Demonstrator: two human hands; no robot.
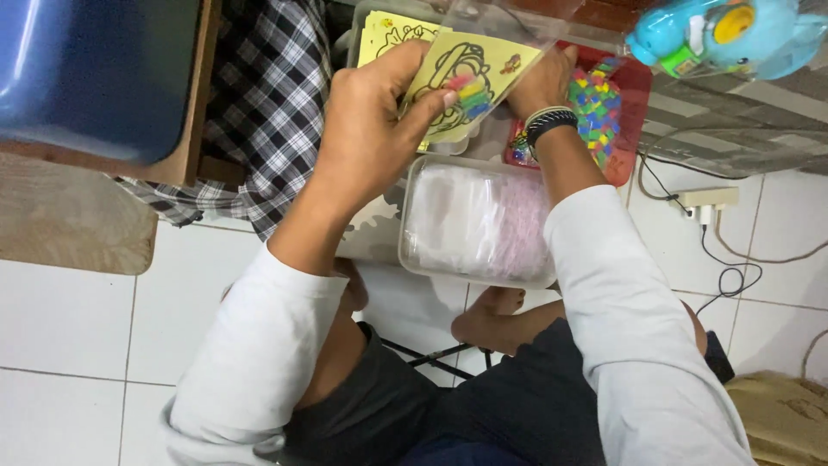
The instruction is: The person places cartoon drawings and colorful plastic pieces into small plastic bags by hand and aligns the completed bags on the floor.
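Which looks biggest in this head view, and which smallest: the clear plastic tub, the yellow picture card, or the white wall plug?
1. Clear plastic tub, largest.
2. Yellow picture card, held by both hands; it sits nearer the camera, so it may look bigger than it is.
3. White wall plug, smallest.

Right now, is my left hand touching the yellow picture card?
Touching. The head view shows the left hand with its thumb pressed on the front of the yellow picture card, pinching its lower edge beside the coloured strips.

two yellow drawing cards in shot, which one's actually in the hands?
The front yellow card, with coloured strips: left hand pinches it, right hand is behind its far edge. The other yellow card lies behind, untouched.
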